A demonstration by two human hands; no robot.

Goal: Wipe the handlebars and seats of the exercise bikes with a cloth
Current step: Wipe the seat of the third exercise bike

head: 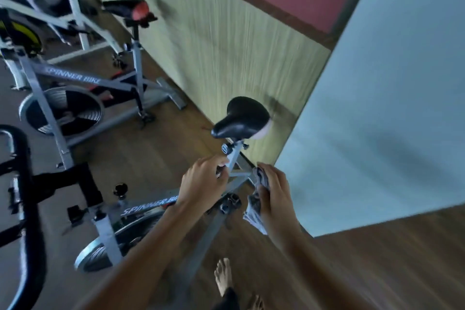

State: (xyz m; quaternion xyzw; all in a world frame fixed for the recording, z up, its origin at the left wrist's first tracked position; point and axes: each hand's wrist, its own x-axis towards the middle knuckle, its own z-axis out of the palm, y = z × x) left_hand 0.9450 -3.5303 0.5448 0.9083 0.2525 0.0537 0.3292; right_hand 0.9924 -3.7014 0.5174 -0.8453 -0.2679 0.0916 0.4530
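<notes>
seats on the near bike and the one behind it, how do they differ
The near seat has a pale rear edge; the far seat has a red rear patch. The left hand grips the seat post under the near seat, and the right hand holds a cloth beside it; nothing touches the far seat. Both are black saddles on grey posts.

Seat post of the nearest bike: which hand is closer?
Left. The left hand grips the seat post below the seat; the right hand holds the cloth just right of it.
</notes>
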